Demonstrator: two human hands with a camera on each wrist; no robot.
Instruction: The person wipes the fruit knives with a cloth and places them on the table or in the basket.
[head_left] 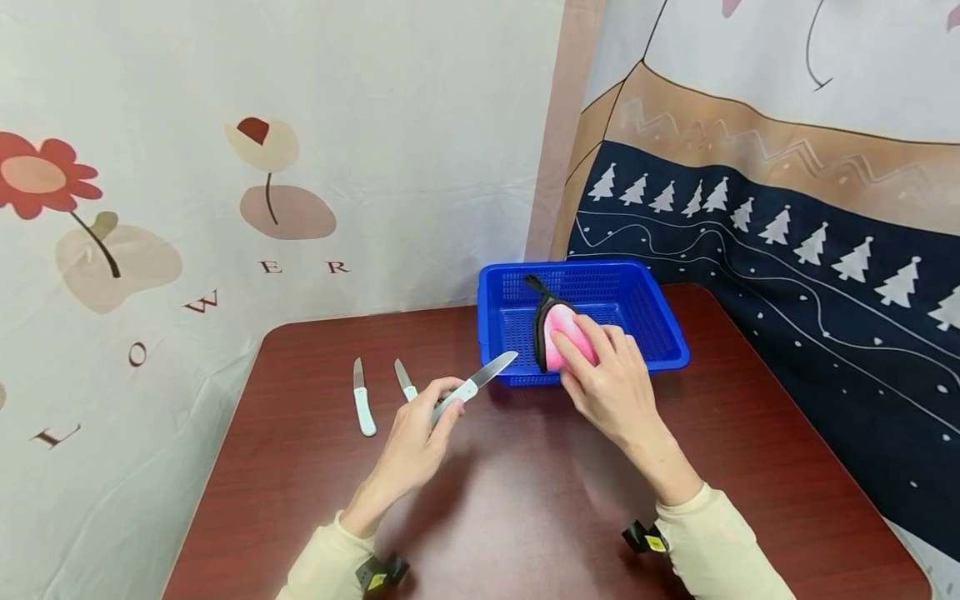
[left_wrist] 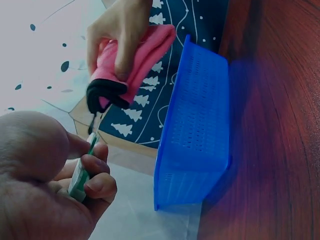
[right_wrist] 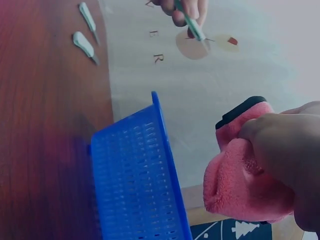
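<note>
My left hand point(head_left: 414, 440) grips a small knife point(head_left: 495, 367) by its pale mint handle, the blade pointing up and to the right near the basket's front left corner. In my right hand point(head_left: 617, 390) is a folded pink cloth point(head_left: 561, 332) with black edging and a hanging loop, pinched between thumb and fingers. This cloth is over the front part of the blue basket point(head_left: 679, 352). The right wrist view shows the cloth's fluffy pink side point(right_wrist: 240, 185). Two more knives lie on the table left of my left hand: one knife point(head_left: 363, 412) fully visible, the other knife point(head_left: 405, 380) partly hidden behind that hand.
A dark red wooden table point(head_left: 525, 500) carries everything. The basket, with perforated walls, stands at its back edge. Behind hang a pale printed curtain point(head_left: 420, 167) and a dark blue cloth with white trees point(head_left: 750, 275) at the right.
</note>
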